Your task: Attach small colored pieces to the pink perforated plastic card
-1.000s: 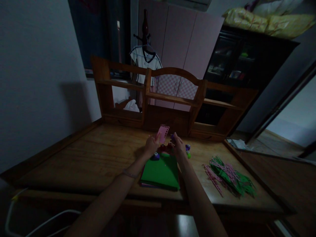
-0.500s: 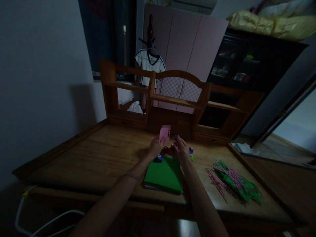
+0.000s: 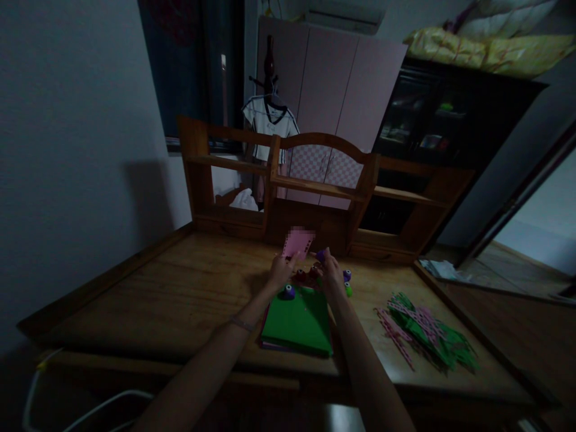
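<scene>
At twelve o'clock of the green pad (image 3: 297,321) on the surface (image 3: 180,294), the left hand (image 3: 279,273) pinches a pink sheet (image 3: 297,243) upright, edge offered to the purple punch (image 3: 320,256) which the right hand (image 3: 332,275) grips; strips (image 3: 425,333) lie at three o'clock.

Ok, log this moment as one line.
left hand: holds pink paper | right hand: holds purple punch | green sheets: on desk

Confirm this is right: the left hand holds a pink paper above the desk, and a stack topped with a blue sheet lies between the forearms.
Not quite: the top sheet is green, not blue, as the head view shows. The left hand does hold the pink paper above the desk.
</scene>
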Motion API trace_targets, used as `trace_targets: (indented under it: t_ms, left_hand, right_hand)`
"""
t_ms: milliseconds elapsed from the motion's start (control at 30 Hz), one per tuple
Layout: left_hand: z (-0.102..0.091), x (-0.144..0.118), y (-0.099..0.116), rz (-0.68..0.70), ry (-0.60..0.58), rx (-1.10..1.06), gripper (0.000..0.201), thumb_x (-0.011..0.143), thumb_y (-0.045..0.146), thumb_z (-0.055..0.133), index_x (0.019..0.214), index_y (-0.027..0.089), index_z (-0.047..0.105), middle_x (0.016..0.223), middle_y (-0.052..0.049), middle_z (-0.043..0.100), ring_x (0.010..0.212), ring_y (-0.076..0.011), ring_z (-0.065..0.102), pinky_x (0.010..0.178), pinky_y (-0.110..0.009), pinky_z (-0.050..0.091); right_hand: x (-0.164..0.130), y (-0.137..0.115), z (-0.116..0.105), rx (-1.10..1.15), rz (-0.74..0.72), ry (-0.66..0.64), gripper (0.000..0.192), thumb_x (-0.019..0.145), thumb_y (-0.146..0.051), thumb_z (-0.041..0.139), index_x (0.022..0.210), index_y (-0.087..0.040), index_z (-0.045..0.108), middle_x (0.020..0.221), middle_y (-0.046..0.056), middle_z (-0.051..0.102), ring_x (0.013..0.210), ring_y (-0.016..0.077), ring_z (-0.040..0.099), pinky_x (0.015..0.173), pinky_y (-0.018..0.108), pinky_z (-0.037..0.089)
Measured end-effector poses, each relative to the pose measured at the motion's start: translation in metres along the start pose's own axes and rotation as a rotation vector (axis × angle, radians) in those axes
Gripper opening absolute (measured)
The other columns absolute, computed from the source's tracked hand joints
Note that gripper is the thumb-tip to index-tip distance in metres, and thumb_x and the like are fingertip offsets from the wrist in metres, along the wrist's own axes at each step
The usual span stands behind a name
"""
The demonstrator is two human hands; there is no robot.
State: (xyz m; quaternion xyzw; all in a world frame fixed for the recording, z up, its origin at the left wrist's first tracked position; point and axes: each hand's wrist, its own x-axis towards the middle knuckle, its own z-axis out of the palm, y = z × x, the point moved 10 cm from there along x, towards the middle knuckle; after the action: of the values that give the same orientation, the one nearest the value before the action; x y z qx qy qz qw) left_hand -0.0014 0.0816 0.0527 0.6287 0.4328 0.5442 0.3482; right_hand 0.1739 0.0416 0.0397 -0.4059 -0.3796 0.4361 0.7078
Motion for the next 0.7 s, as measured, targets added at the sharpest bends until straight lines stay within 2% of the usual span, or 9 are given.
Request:
trace_targets:
  t_ms: [100, 233, 400, 533, 700]
  left_hand:
    - [0.002, 0.001, 0.001, 0.037, -0.032, 0.058, 0.045, 0.081, 0.051, 0.047, 0.076, 0.011, 0.065, 0.056, -0.004, 0.059, 0.052, -0.0131, 0.055, 0.05, -0.021, 0.038]
    - [0.001, 0.001, 0.002, 0.061, -0.011, 0.044, 0.045, 0.079, 0.053, 0.049, 0.076, 0.011, 0.064, 0.059, -0.004, 0.06, 0.054, -0.0128, 0.055, 0.05, -0.02, 0.037]
    - [0.001, 0.0, 0.003, 0.069, -0.009, -0.009, 0.044, 0.078, 0.053, 0.051, 0.074, 0.01, 0.063, 0.061, -0.005, 0.061, 0.054, -0.0125, 0.054, 0.049, -0.02, 0.037]
    - [0.002, -0.001, 0.004, 0.078, -0.016, 0.033, 0.045, 0.077, 0.053, 0.052, 0.073, 0.01, 0.062, 0.061, -0.006, 0.061, 0.054, -0.0127, 0.054, 0.048, -0.02, 0.036]
    - [-0.001, -0.002, 0.009, 0.088, 0.002, 0.08, 0.046, 0.078, 0.054, 0.049, 0.071, 0.01, 0.062, 0.059, -0.006, 0.061, 0.05, -0.0122, 0.054, 0.046, -0.02, 0.034]
  right_hand:
    - [0.0, 0.001, 0.003, -0.055, -0.011, -0.011, 0.043, 0.074, -0.06, 0.058, 0.09, -0.02, 0.06, 0.093, 0.005, 0.065, 0.068, 0.0139, 0.06, 0.055, 0.022, 0.048]
    - [-0.001, 0.006, 0.009, -0.107, -0.009, -0.043, 0.045, 0.071, -0.062, 0.059, 0.09, -0.021, 0.058, 0.087, 0.004, 0.065, 0.063, 0.0141, 0.06, 0.048, 0.021, 0.046]
    - [-0.004, 0.015, 0.017, -0.165, 0.056, -0.099, 0.05, 0.071, -0.066, 0.056, 0.095, -0.023, 0.055, 0.066, -0.001, 0.061, 0.044, 0.012, 0.053, 0.034, 0.019, 0.036]
    - [-0.007, 0.012, 0.022, -0.202, 0.041, -0.119, 0.051, 0.07, -0.065, 0.059, 0.098, -0.023, 0.054, 0.062, -0.002, 0.06, 0.042, 0.0115, 0.052, 0.031, 0.018, 0.032]
    - [-0.008, 0.008, 0.023, -0.198, 0.015, -0.1, 0.052, 0.066, -0.063, 0.064, 0.097, -0.021, 0.056, 0.065, 0.0, 0.062, 0.044, 0.0114, 0.053, 0.034, 0.018, 0.034]
